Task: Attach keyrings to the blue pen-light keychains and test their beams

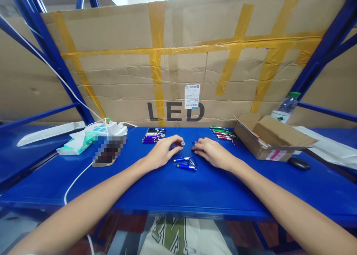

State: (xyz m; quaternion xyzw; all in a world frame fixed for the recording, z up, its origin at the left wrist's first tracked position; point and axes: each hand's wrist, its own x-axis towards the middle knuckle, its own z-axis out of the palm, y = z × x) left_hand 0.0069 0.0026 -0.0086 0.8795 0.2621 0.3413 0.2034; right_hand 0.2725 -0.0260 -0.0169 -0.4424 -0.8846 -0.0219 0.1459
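My left hand (165, 151) is closed in a pinch, thumb and forefinger about a small piece with a round silver end (183, 144); the rest of it is hidden. Facing it, my right hand (212, 153) has its fingers together on the table, with a bit of blue metal clip (194, 143) showing at the fingertips. Just in front of both hands lie two blue keychain penlights (182, 159) (186, 167), side by side, with a blue carabiner (193, 161) at their right ends.
Purple, silver and black penlights (153, 135) lie in a row at the back left. Green and red ones (223, 133) lie at the back right, beside an open cardboard box (267, 136). A black mouse (299, 163), a bottle (288, 104), a phone (109, 151) and a power strip (110, 128) flank the workspace.
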